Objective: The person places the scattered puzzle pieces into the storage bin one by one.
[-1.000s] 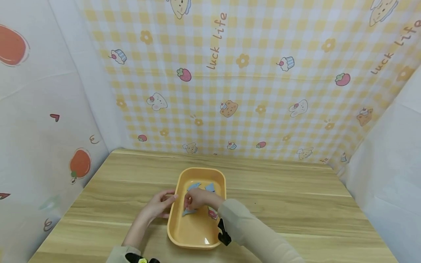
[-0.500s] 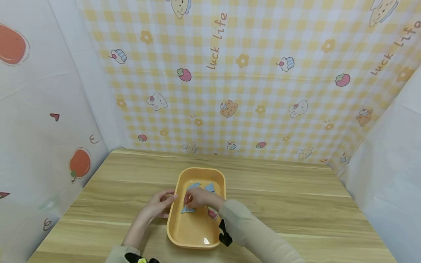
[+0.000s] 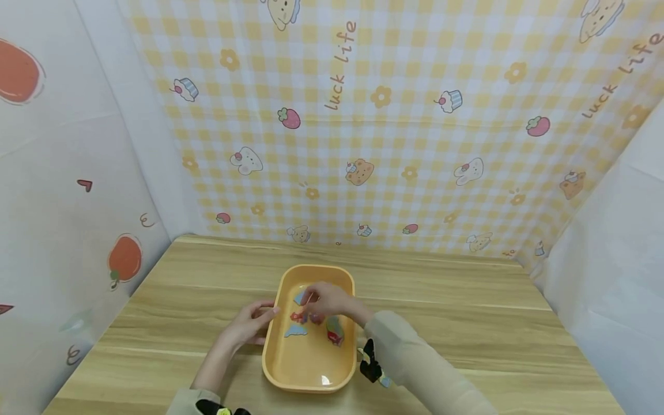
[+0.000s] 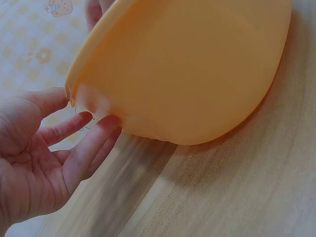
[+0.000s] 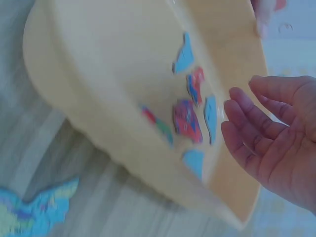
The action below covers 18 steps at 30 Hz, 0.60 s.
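A yellow plastic tray (image 3: 309,369) stands on the table, with several small flat pieces inside that look like puzzle pieces. My left hand (image 3: 249,324) holds the tray's left side, thumb at the rim and fingers against the outer wall. Over the far half of the tray, my right hand (image 3: 329,300) hovers with loosely bent fingers; its right wrist view shows nothing between them. Below it lie a red and blue piece (image 5: 195,86), a purple-red piece (image 5: 186,121) and a slim blue piece (image 5: 211,118). A green and red piece (image 3: 335,331) lies along the right wall.
On the wooden table (image 3: 482,323), right of the tray, lies a blue, green and yellow patterned piece (image 5: 39,210), partly hidden by the right wrist in the head view. A checked cloth (image 3: 404,138) hangs behind the table, and white cloths hang at both sides.
My right hand has risen and shifted back and to the right inside the tray, uncovering red and purple pieces. The left hand has kept its place on the tray.
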Each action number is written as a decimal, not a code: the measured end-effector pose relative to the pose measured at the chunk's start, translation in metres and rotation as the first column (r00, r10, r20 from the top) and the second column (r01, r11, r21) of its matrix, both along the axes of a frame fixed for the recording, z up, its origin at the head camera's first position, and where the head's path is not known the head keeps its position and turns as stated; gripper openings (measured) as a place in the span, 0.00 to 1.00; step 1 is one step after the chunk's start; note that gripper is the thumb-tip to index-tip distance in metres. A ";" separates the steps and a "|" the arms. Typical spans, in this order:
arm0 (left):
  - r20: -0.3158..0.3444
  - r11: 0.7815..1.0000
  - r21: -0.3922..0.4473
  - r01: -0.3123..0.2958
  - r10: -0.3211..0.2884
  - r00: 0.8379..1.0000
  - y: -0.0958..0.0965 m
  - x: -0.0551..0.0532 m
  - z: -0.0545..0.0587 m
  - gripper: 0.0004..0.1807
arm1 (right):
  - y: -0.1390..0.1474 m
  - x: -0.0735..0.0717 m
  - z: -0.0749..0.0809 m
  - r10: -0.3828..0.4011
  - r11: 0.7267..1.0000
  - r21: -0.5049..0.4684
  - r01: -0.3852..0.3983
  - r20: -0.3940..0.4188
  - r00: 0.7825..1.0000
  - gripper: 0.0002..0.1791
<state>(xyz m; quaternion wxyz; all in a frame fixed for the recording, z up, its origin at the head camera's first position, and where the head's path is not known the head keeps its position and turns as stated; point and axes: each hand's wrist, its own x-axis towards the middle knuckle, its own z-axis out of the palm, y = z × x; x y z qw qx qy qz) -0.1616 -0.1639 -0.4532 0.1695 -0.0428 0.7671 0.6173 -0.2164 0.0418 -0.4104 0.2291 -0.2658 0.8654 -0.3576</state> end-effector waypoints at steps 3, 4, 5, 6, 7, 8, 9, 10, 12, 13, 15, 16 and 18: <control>-0.001 1.000 0.008 0.005 -0.005 1.000 0.000 0.000 0.000 0.31 | 0.016 -0.005 0.006 0.030 0.999 -0.012 -0.030 -0.047 0.998 0.08; -0.002 1.000 0.010 0.007 -0.007 1.000 0.000 0.000 0.000 0.31 | 0.021 -0.006 0.008 0.033 0.999 -0.017 -0.034 -0.048 0.998 0.09; 0.000 1.000 0.008 0.005 -0.005 1.000 0.000 0.000 0.000 0.31 | 0.026 -0.007 0.010 0.031 0.999 -0.024 -0.032 -0.036 0.999 0.09; 0.002 1.000 0.009 0.004 -0.004 1.000 0.000 0.000 -0.001 0.31 | 0.031 -0.008 0.013 0.033 0.999 -0.021 -0.034 -0.044 0.998 0.10; 0.002 1.000 0.008 0.003 -0.003 1.000 0.000 0.000 0.000 0.31 | 0.036 -0.009 0.015 0.036 0.999 -0.025 -0.037 -0.046 0.998 0.10; 0.001 1.000 0.005 0.007 -0.007 1.000 0.000 0.001 0.000 0.31 | 0.040 -0.010 0.016 0.031 0.999 -0.029 -0.032 -0.048 0.998 0.10; -0.002 1.000 0.000 0.012 -0.012 1.000 0.000 0.001 0.000 0.31 | 0.044 -0.011 0.017 0.014 0.999 -0.035 -0.015 -0.033 0.999 0.10; -0.001 1.000 -0.003 0.012 -0.012 1.000 -0.001 0.001 0.000 0.31 | 0.048 -0.011 0.017 -0.001 0.999 -0.046 0.000 -0.022 1.000 0.11; -0.003 1.000 -0.007 0.015 -0.015 1.000 -0.001 0.000 -0.001 0.31 | 0.055 -0.012 0.017 -0.023 0.998 -0.061 0.022 -0.010 1.000 0.11; -0.005 1.000 -0.008 0.016 -0.016 1.000 -0.001 0.000 -0.001 0.31 | 0.059 -0.012 0.017 -0.034 0.997 -0.071 0.034 -0.001 0.999 0.11; -0.009 1.000 -0.010 0.019 -0.019 1.000 -0.001 -0.001 -0.001 0.31 | 0.065 -0.012 0.016 -0.061 0.995 -0.077 0.060 0.000 0.998 0.10; -0.008 1.000 -0.009 0.019 -0.020 1.000 -0.001 -0.001 -0.002 0.31 | 0.067 -0.011 0.016 -0.069 0.995 -0.078 0.069 -0.003 0.998 0.10; -0.006 1.000 -0.007 0.015 -0.015 1.000 -0.001 -0.001 -0.002 0.30 | 0.073 -0.011 0.015 -0.087 0.994 -0.073 0.086 -0.011 0.996 0.10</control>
